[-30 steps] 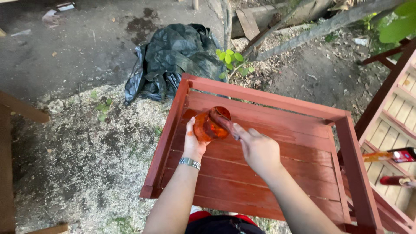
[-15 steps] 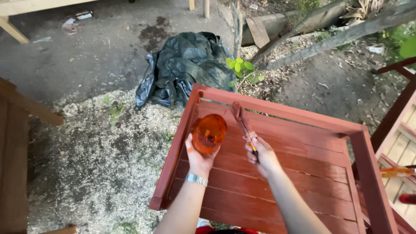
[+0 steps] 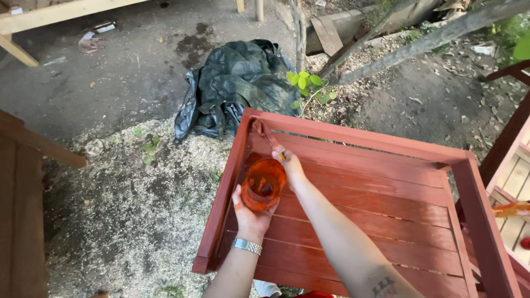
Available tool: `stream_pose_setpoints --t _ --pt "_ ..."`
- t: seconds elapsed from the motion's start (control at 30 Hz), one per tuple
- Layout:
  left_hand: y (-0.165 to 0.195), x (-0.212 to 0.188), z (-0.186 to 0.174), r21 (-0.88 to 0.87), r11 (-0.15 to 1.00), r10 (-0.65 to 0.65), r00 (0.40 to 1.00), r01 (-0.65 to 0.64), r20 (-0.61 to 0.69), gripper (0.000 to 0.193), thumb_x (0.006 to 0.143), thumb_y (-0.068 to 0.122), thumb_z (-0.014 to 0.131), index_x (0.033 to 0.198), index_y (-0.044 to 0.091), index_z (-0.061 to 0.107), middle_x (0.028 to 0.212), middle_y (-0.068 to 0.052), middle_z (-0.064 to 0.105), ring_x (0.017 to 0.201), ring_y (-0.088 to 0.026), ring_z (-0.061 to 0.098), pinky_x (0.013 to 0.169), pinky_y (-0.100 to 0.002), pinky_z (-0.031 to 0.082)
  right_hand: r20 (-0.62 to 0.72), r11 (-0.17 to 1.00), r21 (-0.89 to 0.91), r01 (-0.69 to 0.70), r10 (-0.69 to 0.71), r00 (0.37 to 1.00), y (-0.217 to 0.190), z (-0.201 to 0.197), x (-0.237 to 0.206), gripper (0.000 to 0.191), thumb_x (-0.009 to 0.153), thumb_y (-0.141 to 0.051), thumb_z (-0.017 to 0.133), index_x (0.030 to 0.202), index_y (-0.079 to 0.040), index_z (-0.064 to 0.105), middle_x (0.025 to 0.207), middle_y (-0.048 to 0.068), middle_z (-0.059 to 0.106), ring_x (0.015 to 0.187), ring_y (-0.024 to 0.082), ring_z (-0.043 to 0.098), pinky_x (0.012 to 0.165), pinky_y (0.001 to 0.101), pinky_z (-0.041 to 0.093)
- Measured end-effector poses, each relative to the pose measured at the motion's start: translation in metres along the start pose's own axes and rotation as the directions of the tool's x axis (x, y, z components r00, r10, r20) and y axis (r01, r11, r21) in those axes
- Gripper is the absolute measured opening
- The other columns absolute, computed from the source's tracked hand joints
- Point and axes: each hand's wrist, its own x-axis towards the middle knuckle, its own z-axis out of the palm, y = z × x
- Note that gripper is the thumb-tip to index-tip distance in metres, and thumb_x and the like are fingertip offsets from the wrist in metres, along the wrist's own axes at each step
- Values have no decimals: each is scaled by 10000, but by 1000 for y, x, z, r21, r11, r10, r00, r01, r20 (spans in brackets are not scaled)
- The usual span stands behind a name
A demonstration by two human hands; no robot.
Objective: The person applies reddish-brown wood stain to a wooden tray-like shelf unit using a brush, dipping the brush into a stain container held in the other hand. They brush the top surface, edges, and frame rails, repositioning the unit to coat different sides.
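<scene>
My left hand (image 3: 249,218) grips an orange paint-stained plastic cup (image 3: 263,184) from below, holding it over the red-brown slatted wooden piece (image 3: 386,193). A metal watch sits on that wrist. My right hand (image 3: 290,164) holds a paintbrush (image 3: 264,132) whose bristles touch the inside of the far-left corner of the wooden piece. The wood looks wet and glossy with reddish stain.
A crumpled dark tarp (image 3: 237,83) lies on the ground beyond the piece, next to a small green plant (image 3: 306,85). Sawdust covers the ground on the left. More wooden furniture stands at the left edge (image 3: 22,221) and right edge (image 3: 508,165). Branches and boards lie at the top.
My right hand took the brush away from the cup and reached forward and left to the far corner of the piece. The cup stayed in my left hand.
</scene>
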Motion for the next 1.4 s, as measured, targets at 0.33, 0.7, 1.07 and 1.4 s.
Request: stream_pose_setpoints --t 0.33,0.7,1.07,1.4 --pt "-2 4 11 -38 999 -33 998 35 49 728 805 663 556 1388 228 569 1406 -77 601 1228 -326 592 891 -528 533 -222 976 -90 -196 172 960 4 -36 -61 454 1065 -357 599 1377 -32 651 1027 87 566 904 273 479 774 433 362" --pt "2 -6 11 -9 1000 -16 999 17 50 736 812 666 532 1405 231 559 1446 -81 585 1286 -329 566 938 -536 507 -196 995 -18 100 -102 975 -1 -12 -21 273 1002 -240 614 1229 -91 631 1231 -3 674 1171 106 584 997 303 445" --pt "9 -6 5 8 1000 -24 996 23 83 727 808 669 533 1408 259 550 1467 -54 568 1314 -317 538 942 -538 489 -116 975 206 -81 107 987 -5 9 -9 289 1010 -253 628 1151 -3 660 996 74 701 911 162 629 810 345 526" --pt "12 -14 12 -11 1000 -5 990 7 141 742 802 667 541 1414 247 556 1472 -58 569 1320 -323 545 968 -569 498 13 1000 23 -13 13 1000 -3 15 -14 323 1055 -272 610 1146 31 676 958 30 655 874 124 566 738 328 498"
